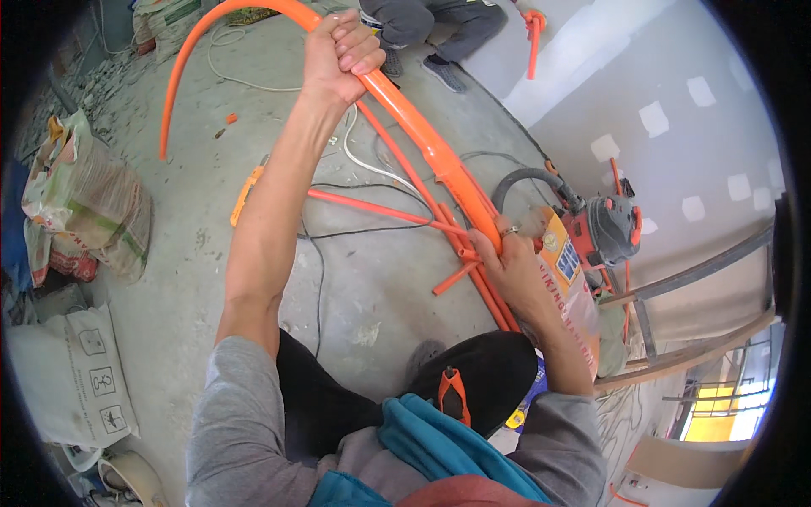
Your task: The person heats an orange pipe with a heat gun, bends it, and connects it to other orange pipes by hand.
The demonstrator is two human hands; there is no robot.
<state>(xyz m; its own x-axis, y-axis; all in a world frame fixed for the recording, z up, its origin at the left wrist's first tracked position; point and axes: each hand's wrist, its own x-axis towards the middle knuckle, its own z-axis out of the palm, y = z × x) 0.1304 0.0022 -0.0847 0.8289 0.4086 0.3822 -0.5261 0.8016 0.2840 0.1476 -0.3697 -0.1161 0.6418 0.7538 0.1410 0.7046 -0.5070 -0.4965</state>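
A long orange plastic pipe (401, 106) runs diagonally in front of me, its far part bent over in an arch to the left. High up on it, below the bend, my left hand (345, 57) is wrapped round the pipe. Closer to my right knee, my right hand (511, 262) grips its lower part, the fingers partly hidden. Between the hands the pipe has a wider stretch with a step in its outline. Thinner orange pipes (372, 203) lie on the floor beneath. An orange-handled hand tool (454, 395) rests on my right thigh.
A red and black machine with a hose (604, 230) stands by the wall at right, near a wooden-railed frame (688, 355). Sacks (84, 198) line the left. A black cable (321, 279) crosses the floor. Another person's legs (422, 29) are at the far side.
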